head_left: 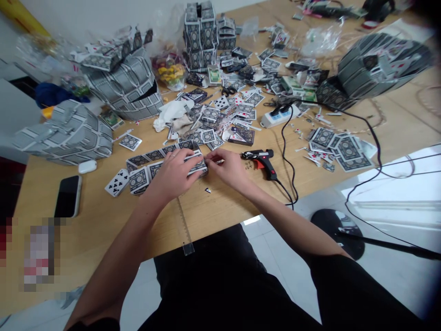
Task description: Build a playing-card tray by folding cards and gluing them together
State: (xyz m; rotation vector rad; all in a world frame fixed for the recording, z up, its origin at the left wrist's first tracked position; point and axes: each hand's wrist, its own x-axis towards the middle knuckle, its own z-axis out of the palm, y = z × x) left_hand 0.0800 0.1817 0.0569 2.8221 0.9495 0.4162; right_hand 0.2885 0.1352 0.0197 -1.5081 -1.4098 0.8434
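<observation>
A low, box-like piece built from playing cards (pixel 139 180) with dark patterned backs lies near the table's front edge. My left hand (pixel 174 174) is closed over its right part, fingers bent across the top and thumb along the near side. At the right end, my right hand (pixel 225 169) pinches with thumb and forefinger against the edge; whatever is between these fingertips is too small to make out. A black glue gun (pixel 263 161) with an orange trigger lies just right of that hand. Under the left hand, a clear ruler (pixel 182 220) sticks out over the table edge.
Loose cards and scraps (pixel 220 112) are heaped behind the hands. Baskets made of cards stand at the left (pixel 74 133) and far right (pixel 375 69). A white power strip (pixel 279 116) feeds black cables. A phone (pixel 68 196) and earbud case (pixel 87 166) lie left.
</observation>
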